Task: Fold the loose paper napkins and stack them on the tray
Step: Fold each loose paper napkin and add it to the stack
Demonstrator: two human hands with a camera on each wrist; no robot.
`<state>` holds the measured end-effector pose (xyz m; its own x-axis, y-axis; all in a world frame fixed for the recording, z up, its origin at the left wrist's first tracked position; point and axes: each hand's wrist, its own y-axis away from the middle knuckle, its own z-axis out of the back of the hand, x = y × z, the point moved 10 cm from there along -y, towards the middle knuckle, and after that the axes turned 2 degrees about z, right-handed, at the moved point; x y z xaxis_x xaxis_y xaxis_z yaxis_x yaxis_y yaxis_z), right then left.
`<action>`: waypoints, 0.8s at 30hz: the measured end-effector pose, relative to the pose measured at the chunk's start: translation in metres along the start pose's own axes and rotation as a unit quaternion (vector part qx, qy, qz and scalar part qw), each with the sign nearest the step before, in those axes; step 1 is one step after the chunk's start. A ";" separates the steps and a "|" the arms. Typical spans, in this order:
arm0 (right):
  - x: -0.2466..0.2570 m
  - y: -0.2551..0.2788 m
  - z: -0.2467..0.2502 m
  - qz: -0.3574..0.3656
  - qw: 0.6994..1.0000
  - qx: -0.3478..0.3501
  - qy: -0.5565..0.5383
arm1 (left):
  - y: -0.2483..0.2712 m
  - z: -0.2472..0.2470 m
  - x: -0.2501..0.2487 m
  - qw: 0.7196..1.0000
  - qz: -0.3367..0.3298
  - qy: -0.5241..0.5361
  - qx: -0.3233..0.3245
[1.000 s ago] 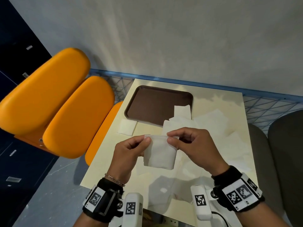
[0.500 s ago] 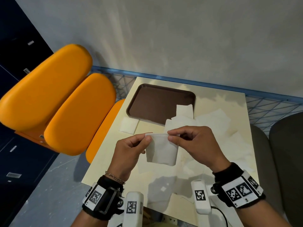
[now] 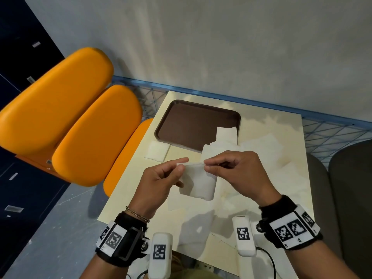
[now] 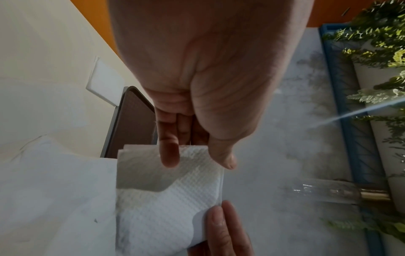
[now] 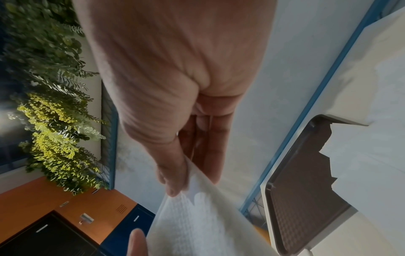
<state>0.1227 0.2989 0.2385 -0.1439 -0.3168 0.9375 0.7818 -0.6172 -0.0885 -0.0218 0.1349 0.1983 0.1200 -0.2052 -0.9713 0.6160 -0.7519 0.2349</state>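
Cream square table [image 3: 281, 137] pushed up against a plain grey wall [image 3: 221, 47], with a blue wire railing [image 3: 332, 135] running behind it. Orange padded chairs [image 3: 96, 135] off past the left hand, grey seats [image 3: 350, 198] past the right one, and the wrist views catch some leafy greenery [image 5: 54, 129].

Both hands are holding one white, waffle-textured paper napkin [image 3: 198, 183] up off the table, folded over so it hangs down from the fingertips. Left hand [image 3: 159, 185] pinches one top corner between thumb and fingers, right hand [image 3: 237, 174] pinches the other.

Beyond the fingers sits the brown tray [image 3: 191, 125] with one folded napkin [image 3: 226, 133] on its corner. More loose napkins [image 3: 261, 146] lie scattered under and beyond the right hand, and another folded square [image 3: 157, 151] lies just beside the tray.
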 end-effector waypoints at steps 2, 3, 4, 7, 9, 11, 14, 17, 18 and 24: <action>0.000 0.000 0.001 0.001 1.000 0.001 0.002 | 0.000 -0.002 -0.001 1.000 0.004 0.013 0.000; -0.001 -0.001 0.002 0.001 1.000 0.002 0.002 | 0.000 -0.003 0.000 1.000 0.006 0.020 -0.001; -0.001 -0.001 0.002 0.002 1.000 0.003 0.004 | -0.001 -0.003 0.001 1.000 0.007 0.023 -0.004; -0.002 0.000 0.003 0.004 1.000 0.009 0.010 | -0.003 -0.003 0.004 1.000 0.002 0.009 -0.011; -0.004 0.000 0.004 0.001 1.000 0.015 0.007 | -0.004 -0.005 0.005 1.000 0.003 0.005 -0.012; -0.008 -0.001 0.005 -0.011 1.000 0.018 -0.003 | -0.005 -0.008 0.006 1.000 0.001 0.001 -0.011; -0.017 -0.001 0.004 -0.041 0.998 0.029 -0.034 | -0.007 -0.008 0.007 1.000 -0.003 -0.025 -0.018; -0.029 -0.003 0.001 -0.077 0.992 0.023 -0.098 | -0.010 -0.005 0.012 0.998 -0.003 -0.053 -0.032; -0.033 -0.004 0.001 -0.091 0.989 0.017 -0.115 | -0.012 -0.003 0.016 0.998 0.000 -0.060 -0.035; -0.061 -0.009 -0.013 -0.183 0.967 0.007 -0.177 | -0.027 -0.002 0.031 0.998 0.040 -0.038 -0.004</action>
<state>0.1170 0.3141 0.1778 -0.1981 0.1888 0.9618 0.7266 -0.6303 0.2734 -0.0334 0.1496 0.1619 0.1094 -0.3123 -0.9437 0.6138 -0.7255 0.3112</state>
